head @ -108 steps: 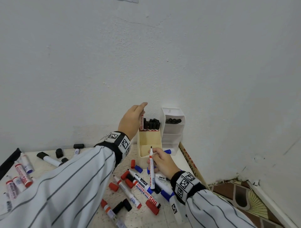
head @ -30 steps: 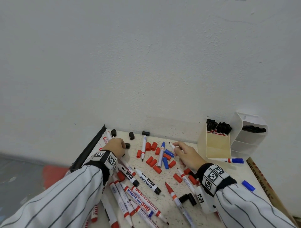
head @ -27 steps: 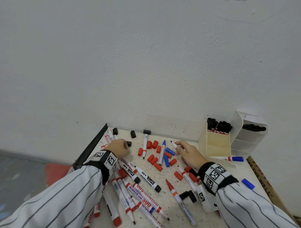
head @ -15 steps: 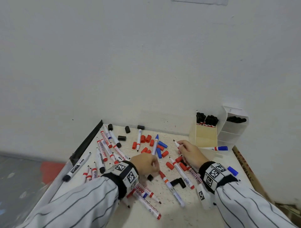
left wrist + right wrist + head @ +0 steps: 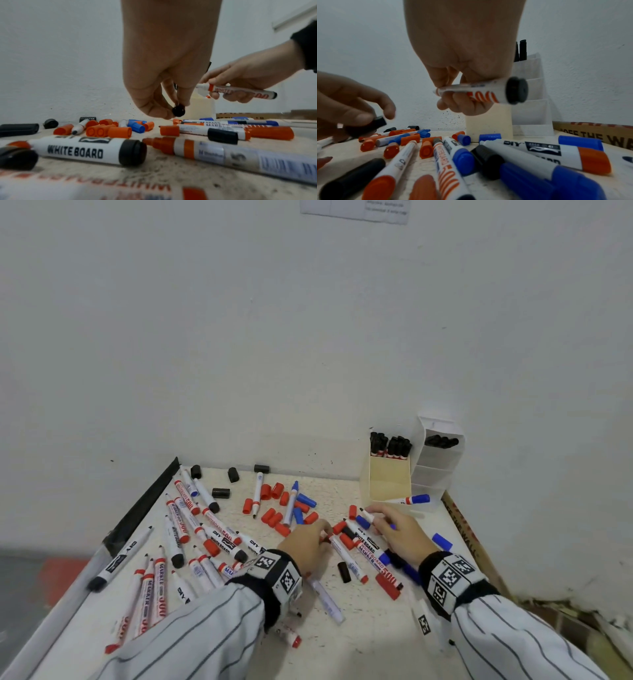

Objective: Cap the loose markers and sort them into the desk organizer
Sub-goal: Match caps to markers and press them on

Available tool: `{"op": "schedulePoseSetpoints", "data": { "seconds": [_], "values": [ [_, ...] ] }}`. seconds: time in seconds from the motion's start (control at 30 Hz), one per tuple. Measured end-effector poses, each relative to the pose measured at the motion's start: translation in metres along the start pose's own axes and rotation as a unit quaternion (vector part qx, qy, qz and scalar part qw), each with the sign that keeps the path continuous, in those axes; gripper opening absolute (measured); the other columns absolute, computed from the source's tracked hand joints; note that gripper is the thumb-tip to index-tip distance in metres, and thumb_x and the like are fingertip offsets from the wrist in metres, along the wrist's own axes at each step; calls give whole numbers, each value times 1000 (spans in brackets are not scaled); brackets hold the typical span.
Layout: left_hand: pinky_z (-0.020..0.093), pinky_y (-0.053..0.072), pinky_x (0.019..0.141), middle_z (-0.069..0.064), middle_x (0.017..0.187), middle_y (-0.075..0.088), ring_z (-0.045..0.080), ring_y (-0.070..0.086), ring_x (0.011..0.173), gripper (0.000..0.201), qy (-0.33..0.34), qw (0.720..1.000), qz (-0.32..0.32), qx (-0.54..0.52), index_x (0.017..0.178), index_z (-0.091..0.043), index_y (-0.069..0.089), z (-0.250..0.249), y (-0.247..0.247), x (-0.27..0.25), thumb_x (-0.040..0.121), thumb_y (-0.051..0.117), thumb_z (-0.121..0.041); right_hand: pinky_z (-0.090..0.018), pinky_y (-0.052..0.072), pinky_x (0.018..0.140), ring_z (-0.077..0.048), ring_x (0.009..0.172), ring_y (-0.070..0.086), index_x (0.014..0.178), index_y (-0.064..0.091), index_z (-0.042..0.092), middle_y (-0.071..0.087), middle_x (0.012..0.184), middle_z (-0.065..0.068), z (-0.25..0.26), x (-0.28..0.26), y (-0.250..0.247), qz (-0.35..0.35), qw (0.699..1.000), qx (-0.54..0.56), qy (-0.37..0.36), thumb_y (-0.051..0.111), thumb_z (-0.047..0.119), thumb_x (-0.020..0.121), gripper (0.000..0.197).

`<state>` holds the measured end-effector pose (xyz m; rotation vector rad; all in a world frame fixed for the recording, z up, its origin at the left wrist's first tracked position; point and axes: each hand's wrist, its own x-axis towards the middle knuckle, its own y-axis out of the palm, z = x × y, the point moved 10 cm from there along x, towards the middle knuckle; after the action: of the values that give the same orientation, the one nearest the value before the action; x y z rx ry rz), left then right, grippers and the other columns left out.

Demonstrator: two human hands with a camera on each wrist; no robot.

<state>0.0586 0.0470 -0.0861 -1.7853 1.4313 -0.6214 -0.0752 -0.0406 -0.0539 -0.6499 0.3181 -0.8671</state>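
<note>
Markers, white-barrelled whiteboard pens with red, blue and black ends (image 5: 219, 537), lie scattered with loose red, blue and black plastic caps (image 5: 273, 517) across our speckled cream table (image 5: 363, 625). Our left hand (image 5: 164, 70) pinches a small black cap (image 5: 178, 111) just above the pile. Our right hand (image 5: 464, 67) grips an uncapped white marker with red lettering (image 5: 481, 93), held level. At the wall, the cream and white desk organizer (image 5: 390, 486) holds black-capped markers upright.

uncapped markers (image 5: 212, 537), loose caps (image 5: 274, 517), organizer (image 5: 390, 482) upright
</note>
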Motion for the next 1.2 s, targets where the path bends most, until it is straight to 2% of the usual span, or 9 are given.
{"op": "schedulePoseSetpoints", "data": {
  "seconds": [0.17, 0.27, 0.4, 0.57, 0.67, 0.83, 0.97, 1.1, 1.2],
  "values": [
    [12, 37, 64, -2, 84, 57, 8, 51, 73, 12, 18, 992, -91, -84, 98, -19, 55, 1, -33, -7, 88, 62, -17, -11, 38, 69, -1, 79, 53, 112, 56, 28, 60, 92, 8, 13, -9, 16, 48, 998, -23, -18, 43, 21, 97, 21],
    [9, 37, 64, -7, 84, 57, 4, 51, 74, 18, 56, 991, -76, -94, 95, -24, 57, -5, -36, -16, 83, 68, -16, -16, 41, 73, -11, 88, 56, 108, 58, 29, 61, 99, 1, 23, -16, 33, 81, 995, -51, -33, 47, 25, 96, 17],
    [18, 48, 78, -9, 88, 61, 7, 58, 81, 18, 77, 991, -37, -98, 99, -19, 65, -8, -35, -29, 82, 70, -15, -15, 38, 71, -7, 84, 53, 113, 59, 26, 57, 88, 9, 35, -28, 52, 120, 989, -70, -47, 49, 26, 95, 21],
    [13, 41, 83, -4, 102, 63, 6, 54, 92, 22, 63, 996, -11, -59, 111, -14, 65, -3, -32, -45, 89, 60, -14, -14, 38, 73, 4, 80, 49, 115, 59, 28, 58, 97, 9, 36, -41, 66, 133, 982, -115, -65, 55, 30, 90, 25],
    [16, 41, 89, -2, 108, 64, 5, 54, 92, 24, 48, 998, -17, -49, 115, -15, 64, 4, -32, -50, 91, 57, -15, -30, 48, 84, -7, 93, 54, 111, 59, 34, 61, 103, 8, 35, -48, 79, 135, 982, -116, -67, 53, 37, 89, 23],
    [14, 37, 88, -2, 114, 64, 3, 50, 93, 26, 44, 999, -12, 1, 117, -17, 64, 8, -30, -51, 92, 55, -17, -33, 47, 88, -13, 104, 51, 117, 54, 33, 59, 114, 4, 38, -58, 87, 100, 981, -158, -57, 47, 36, 92, 26],
    [13, 36, 89, -3, 115, 63, 2, 49, 95, 27, 52, 998, 14, 18, 117, -18, 64, 8, -23, -53, 93, 53, -15, -30, 47, 80, -13, 96, 54, 116, 55, 32, 59, 111, 3, 43, -64, 89, 98, 979, -166, -64, 48, 35, 93, 25],
    [7, 38, 82, -5, 104, 62, 4, 52, 92, 22, 49, 999, -3, -5, 111, -18, 64, 11, -26, -55, 91, 56, -14, -30, 48, 81, -15, 97, 55, 115, 55, 31, 61, 110, 2, 39, -64, 84, 79, 984, -152, -58, 48, 35, 93, 23],
    [3, 37, 73, -11, 95, 59, 2, 53, 88, 19, 73, 997, 24, -16, 106, -19, 66, 6, -19, -57, 89, 60, -14, -30, 48, 79, -14, 95, 55, 114, 55, 31, 61, 106, 3, 41, -66, 88, 103, 983, -137, -71, 48, 34, 93, 23]
  ]
}}
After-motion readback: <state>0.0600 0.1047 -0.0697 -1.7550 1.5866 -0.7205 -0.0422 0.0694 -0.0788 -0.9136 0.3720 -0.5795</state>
